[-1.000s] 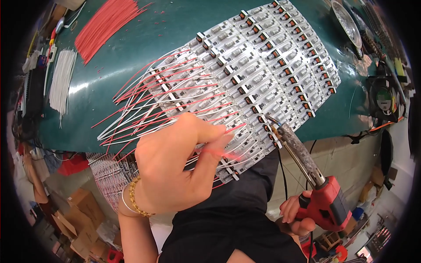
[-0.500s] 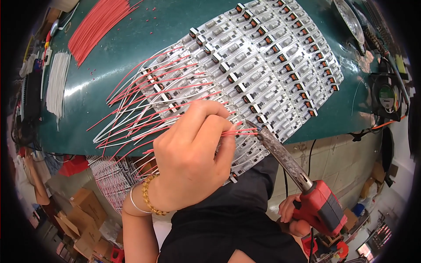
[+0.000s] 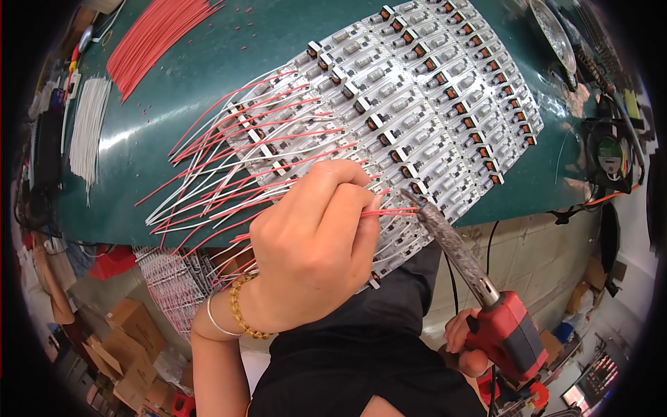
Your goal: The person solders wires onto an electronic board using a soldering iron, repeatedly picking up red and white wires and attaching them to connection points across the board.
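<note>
In the head view, red wires [image 3: 396,213] are pinched by the left hand [image 3: 309,247] above the circuit-board panel [image 3: 424,104], nearly level, pointing right; the soldering iron [image 3: 513,337], gripped by the right hand [image 3: 464,344], is slanted tip up-left at their ends. The contents of the metal dish [image 3: 554,35] cannot be told.

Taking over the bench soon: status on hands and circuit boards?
Left hand pinching red wires. Right hand gripping soldering iron. Other wires partly cover circuit boards.
</note>
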A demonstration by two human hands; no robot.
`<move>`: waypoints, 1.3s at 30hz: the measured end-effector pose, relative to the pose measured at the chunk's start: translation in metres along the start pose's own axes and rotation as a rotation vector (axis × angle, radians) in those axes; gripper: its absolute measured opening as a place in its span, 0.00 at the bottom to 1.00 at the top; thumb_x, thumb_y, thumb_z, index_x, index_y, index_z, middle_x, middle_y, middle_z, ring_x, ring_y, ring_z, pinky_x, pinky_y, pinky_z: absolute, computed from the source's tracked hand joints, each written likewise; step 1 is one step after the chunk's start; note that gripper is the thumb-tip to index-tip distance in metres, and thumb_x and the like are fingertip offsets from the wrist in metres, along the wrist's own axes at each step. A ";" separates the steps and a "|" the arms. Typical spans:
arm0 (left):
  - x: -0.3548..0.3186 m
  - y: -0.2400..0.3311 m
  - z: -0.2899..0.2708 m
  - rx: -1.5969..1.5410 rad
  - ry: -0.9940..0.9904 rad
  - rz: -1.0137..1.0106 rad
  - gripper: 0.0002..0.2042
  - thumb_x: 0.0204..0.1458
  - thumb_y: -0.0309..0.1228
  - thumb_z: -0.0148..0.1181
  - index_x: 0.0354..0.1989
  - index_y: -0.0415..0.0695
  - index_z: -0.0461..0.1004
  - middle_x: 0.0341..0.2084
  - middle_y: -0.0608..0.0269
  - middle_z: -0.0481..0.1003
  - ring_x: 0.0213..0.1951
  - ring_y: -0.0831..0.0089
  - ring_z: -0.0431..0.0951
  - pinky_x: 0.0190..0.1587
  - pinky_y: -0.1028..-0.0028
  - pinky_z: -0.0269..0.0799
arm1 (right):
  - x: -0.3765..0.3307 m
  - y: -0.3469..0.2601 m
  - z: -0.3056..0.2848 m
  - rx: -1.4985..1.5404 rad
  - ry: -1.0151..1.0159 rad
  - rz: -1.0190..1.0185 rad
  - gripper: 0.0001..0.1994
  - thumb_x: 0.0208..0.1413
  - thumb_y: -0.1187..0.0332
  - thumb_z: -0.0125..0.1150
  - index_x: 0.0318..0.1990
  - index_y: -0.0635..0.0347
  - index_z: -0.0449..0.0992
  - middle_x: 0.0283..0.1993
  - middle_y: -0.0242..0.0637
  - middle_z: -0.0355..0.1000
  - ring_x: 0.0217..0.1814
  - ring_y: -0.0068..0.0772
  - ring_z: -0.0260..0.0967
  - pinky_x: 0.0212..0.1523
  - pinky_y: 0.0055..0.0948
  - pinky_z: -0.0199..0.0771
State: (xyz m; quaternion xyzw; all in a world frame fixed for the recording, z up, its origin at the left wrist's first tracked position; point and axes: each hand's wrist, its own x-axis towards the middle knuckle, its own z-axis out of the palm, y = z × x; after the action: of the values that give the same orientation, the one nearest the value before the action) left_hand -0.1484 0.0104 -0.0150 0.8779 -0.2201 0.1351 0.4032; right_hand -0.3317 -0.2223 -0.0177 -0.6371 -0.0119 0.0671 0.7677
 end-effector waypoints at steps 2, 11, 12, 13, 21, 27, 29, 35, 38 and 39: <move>0.001 -0.001 0.001 -0.017 0.007 0.016 0.07 0.33 0.18 0.59 0.23 0.39 0.68 0.26 0.63 0.70 0.19 0.70 0.71 0.19 0.74 0.64 | 0.003 -0.007 0.017 -0.090 0.184 -0.068 0.36 0.45 0.46 0.63 0.50 0.69 0.59 0.16 0.29 0.65 0.16 0.26 0.62 0.20 0.26 0.65; 0.002 0.000 0.002 0.019 0.019 0.020 0.06 0.35 0.19 0.59 0.22 0.39 0.67 0.26 0.63 0.70 0.20 0.70 0.71 0.19 0.74 0.63 | -0.002 -0.001 0.025 -0.077 0.349 0.040 0.38 0.41 0.41 0.63 0.45 0.71 0.64 0.14 0.28 0.62 0.14 0.24 0.60 0.18 0.24 0.63; 0.003 0.001 0.001 0.015 0.015 0.013 0.06 0.36 0.19 0.59 0.22 0.39 0.67 0.26 0.63 0.69 0.20 0.70 0.71 0.19 0.74 0.63 | -0.004 0.001 0.024 -0.080 0.349 0.038 0.38 0.41 0.41 0.63 0.45 0.71 0.64 0.14 0.28 0.62 0.14 0.24 0.60 0.18 0.24 0.63; 0.003 0.001 0.000 0.011 0.010 0.007 0.06 0.36 0.19 0.59 0.22 0.39 0.67 0.26 0.63 0.69 0.20 0.70 0.71 0.19 0.74 0.63 | -0.009 0.004 0.021 -0.117 0.340 0.038 0.38 0.41 0.41 0.63 0.45 0.71 0.63 0.14 0.28 0.62 0.14 0.24 0.61 0.18 0.24 0.63; 0.003 0.003 0.002 0.000 0.001 -0.019 0.07 0.34 0.19 0.58 0.22 0.39 0.67 0.25 0.63 0.69 0.20 0.70 0.71 0.19 0.74 0.63 | -0.005 0.001 0.022 -0.134 0.298 -0.039 0.39 0.42 0.42 0.63 0.48 0.72 0.62 0.13 0.27 0.61 0.13 0.23 0.60 0.18 0.24 0.62; 0.001 0.003 0.001 0.021 0.011 -0.007 0.06 0.35 0.19 0.58 0.22 0.39 0.68 0.25 0.63 0.70 0.21 0.69 0.71 0.19 0.74 0.64 | -0.001 0.001 0.029 -0.102 0.314 -0.022 0.41 0.45 0.41 0.60 0.53 0.71 0.58 0.13 0.25 0.60 0.13 0.22 0.59 0.18 0.23 0.61; 0.002 0.003 -0.003 0.011 0.028 0.002 0.06 0.35 0.19 0.59 0.21 0.39 0.68 0.25 0.63 0.71 0.21 0.69 0.71 0.20 0.74 0.64 | -0.004 0.002 0.030 -0.051 0.355 -0.040 0.42 0.45 0.41 0.60 0.56 0.70 0.57 0.12 0.24 0.59 0.13 0.22 0.58 0.19 0.23 0.61; 0.001 0.020 -0.011 -0.160 -0.091 -0.217 0.06 0.34 0.18 0.60 0.20 0.40 0.69 0.27 0.63 0.72 0.20 0.70 0.71 0.20 0.75 0.65 | -0.013 -0.001 0.014 -0.063 0.206 -0.007 0.40 0.47 0.45 0.60 0.57 0.67 0.55 0.14 0.26 0.61 0.14 0.23 0.60 0.20 0.24 0.62; -0.002 0.016 -0.005 -0.128 -0.030 -0.142 0.06 0.35 0.19 0.60 0.20 0.40 0.69 0.26 0.65 0.72 0.20 0.70 0.71 0.20 0.75 0.64 | -0.010 -0.003 0.010 -0.037 0.138 0.017 0.38 0.46 0.47 0.62 0.56 0.66 0.56 0.15 0.27 0.62 0.15 0.24 0.61 0.20 0.25 0.64; 0.001 0.019 -0.008 -0.109 -0.082 -0.168 0.05 0.37 0.17 0.60 0.21 0.38 0.71 0.28 0.62 0.72 0.22 0.72 0.73 0.23 0.77 0.68 | -0.010 -0.003 0.009 -0.037 0.142 0.017 0.38 0.46 0.47 0.62 0.56 0.66 0.56 0.15 0.27 0.62 0.15 0.24 0.61 0.20 0.25 0.64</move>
State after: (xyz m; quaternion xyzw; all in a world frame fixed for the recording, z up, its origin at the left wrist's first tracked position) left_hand -0.1577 0.0051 0.0027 0.8748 -0.1690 0.0525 0.4510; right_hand -0.3426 -0.2148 -0.0128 -0.6543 0.0468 0.0283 0.7542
